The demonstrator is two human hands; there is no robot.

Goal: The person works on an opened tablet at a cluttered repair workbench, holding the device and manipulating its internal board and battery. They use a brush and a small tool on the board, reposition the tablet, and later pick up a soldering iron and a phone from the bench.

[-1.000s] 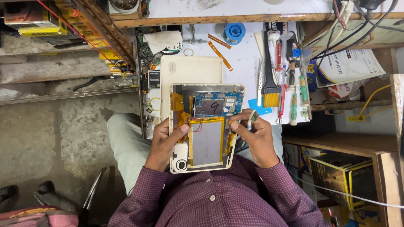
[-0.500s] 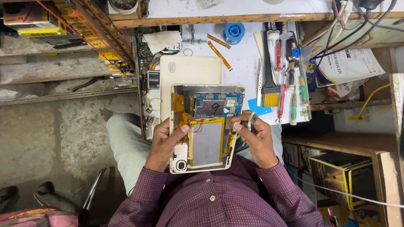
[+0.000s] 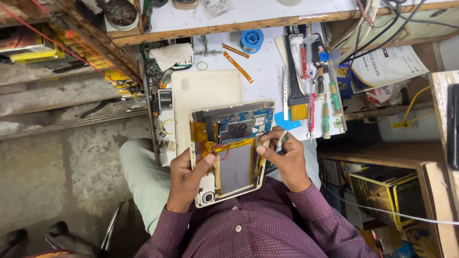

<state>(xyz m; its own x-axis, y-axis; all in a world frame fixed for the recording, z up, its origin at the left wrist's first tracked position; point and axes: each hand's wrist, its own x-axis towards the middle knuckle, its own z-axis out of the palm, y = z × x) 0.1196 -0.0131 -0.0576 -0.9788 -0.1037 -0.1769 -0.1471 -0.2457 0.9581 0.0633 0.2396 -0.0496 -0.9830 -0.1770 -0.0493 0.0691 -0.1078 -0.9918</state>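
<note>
Left hand (image 3: pixel 187 176) is gripping the opened tablet (image 3: pixel 229 147) by its lower-left edge, thumb pressing on the orange flex; tablet is sitting btwn both hands, above the lap, just short of the surface (image 3: pixel 263 76). Right hand (image 3: pixel 285 158) is pinching a small tool (image 3: pixel 283 138) at the right edge, thumb on the frame. Risk, imo: tool slipping w/ too much force and tearing the flex or nicking the battery (image 3: pixel 236 167).
</note>
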